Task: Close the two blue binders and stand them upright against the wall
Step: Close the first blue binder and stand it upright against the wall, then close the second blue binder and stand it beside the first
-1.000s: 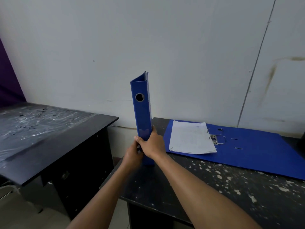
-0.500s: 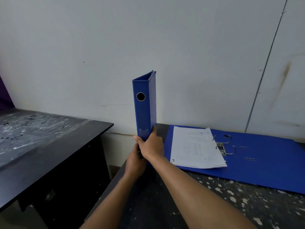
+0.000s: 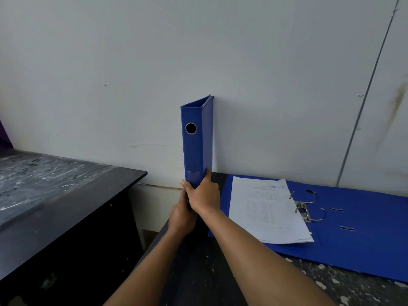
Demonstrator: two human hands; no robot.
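Observation:
A closed blue binder [image 3: 197,142] stands upright at the table's back left corner, its far edge against the white wall [image 3: 276,85], spine with a round hole facing me. My right hand [image 3: 204,195] grips its lower part from the right, thumb on the side cover. My left hand [image 3: 181,217] holds its bottom from the left, partly hidden behind the right hand. A second blue binder [image 3: 357,235] lies open and flat to the right, its metal rings [image 3: 309,208] open, with a stack of white paper [image 3: 267,208] on its left cover.
The binders rest on a dark table [image 3: 220,272] speckled with white paint. A lower black desk [image 3: 66,195] stands to the left, with a gap between the two. A thin cable [image 3: 364,102] runs down the wall at the right.
Both hands have pushed the upright binder back until it meets the wall. The view has moved closer and shifted right.

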